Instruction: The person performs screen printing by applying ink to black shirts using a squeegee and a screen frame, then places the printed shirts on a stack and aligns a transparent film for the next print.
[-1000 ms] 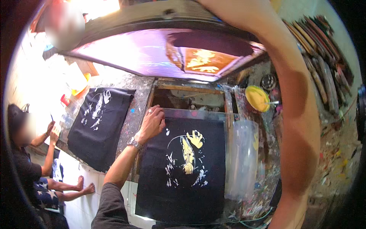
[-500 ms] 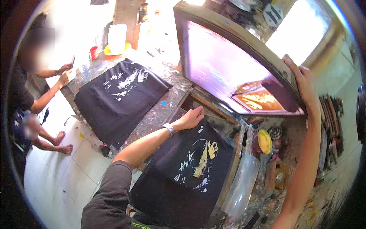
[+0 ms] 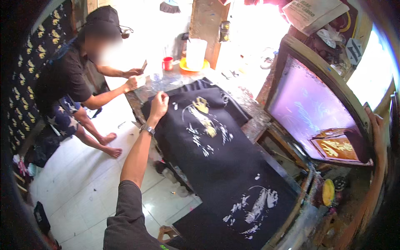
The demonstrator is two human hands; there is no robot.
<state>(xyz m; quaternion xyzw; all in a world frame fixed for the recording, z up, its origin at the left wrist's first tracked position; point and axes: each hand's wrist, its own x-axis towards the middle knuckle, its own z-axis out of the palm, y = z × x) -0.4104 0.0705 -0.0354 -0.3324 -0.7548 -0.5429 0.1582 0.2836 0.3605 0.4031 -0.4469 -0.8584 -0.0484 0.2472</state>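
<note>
My left hand [image 3: 159,105], wearing a wristwatch, is closed on the far left edge of a black cloth [image 3: 187,121]. This cloth bears a white and yellow print and lies partly over another black cloth [image 3: 237,107] on the table. At the right, my right hand [image 3: 376,118] grips the edge of a raised screen-printing frame [image 3: 329,68] that stands tilted up, its mesh lilac, with an orange-brown patch near its lower corner. Below it, at the lower right, more black cloth shows a white print [image 3: 256,208] without yellow; whether it joins the held cloth I cannot tell.
A person [image 3: 68,75] stands at the left, a phone-like object in hand. On the table's far end are a red mug [image 3: 167,63] and a white bucket [image 3: 196,54] in a yellow basin. A yellow dish [image 3: 328,192] sits beside the printing frame. A stool leg [image 3: 166,233] shows below.
My left hand has moved left and away with the yellow-printed cloth, which now overlies the other cloth. A white print without yellow has come into view beneath. The head view has turned left.
</note>
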